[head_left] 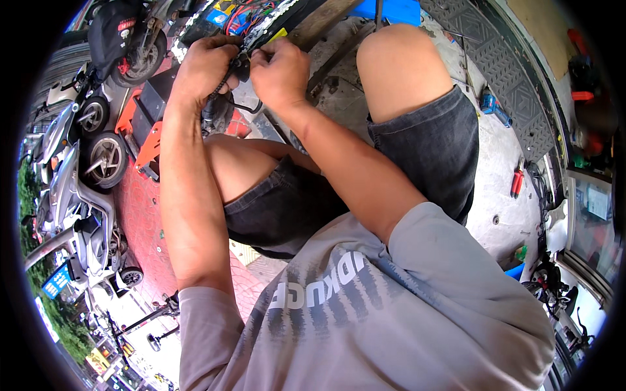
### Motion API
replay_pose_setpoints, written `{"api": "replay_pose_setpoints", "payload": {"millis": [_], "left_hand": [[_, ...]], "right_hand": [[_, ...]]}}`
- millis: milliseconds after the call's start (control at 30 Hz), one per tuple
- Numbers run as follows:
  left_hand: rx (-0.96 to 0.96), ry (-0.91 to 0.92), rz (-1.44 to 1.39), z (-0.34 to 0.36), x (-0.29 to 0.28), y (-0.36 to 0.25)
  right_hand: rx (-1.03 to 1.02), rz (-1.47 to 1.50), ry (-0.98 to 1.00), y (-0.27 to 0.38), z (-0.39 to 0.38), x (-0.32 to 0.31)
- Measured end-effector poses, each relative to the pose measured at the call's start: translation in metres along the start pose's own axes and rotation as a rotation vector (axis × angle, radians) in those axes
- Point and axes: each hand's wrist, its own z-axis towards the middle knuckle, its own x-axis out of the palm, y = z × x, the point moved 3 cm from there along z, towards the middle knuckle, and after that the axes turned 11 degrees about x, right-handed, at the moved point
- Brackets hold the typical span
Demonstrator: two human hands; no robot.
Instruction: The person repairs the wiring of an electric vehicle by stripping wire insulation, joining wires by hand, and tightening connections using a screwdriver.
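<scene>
At the top centre, my left hand (pixel 202 68) has its fingers curled round a black cable (pixel 217 88). Beside it, my right hand (pixel 277 75) is closed, thumb and forefinger at a small dark part among the wires; what exactly it pinches is too small to name. Just beyond both hands lies an open housing (pixel 287 14) with a bundle of red and blue wires (pixel 241 19) and silvery edging. Below my hands a black cable loops down among dark metal parts.
Parked scooters (pixel 72 169) and motorbikes (pixel 134 49) line the left. An orange-and-black frame (pixel 149 148) stands nearby. At right are a blue power tool (pixel 492 104), red-handled pliers (pixel 517 179) and a ridged metal plate (pixel 505 65). A blue bin (pixel 391 10) is at the top.
</scene>
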Motion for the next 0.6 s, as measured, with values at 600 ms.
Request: {"api": "replay_pose_setpoints", "payload": {"millis": [600], "left_hand": [[-0.012, 0.002, 0.044, -0.002, -0.005, -0.009]], "right_hand": [[0.71, 0.646, 0.555, -0.023, 0.01, 0.003]]}}
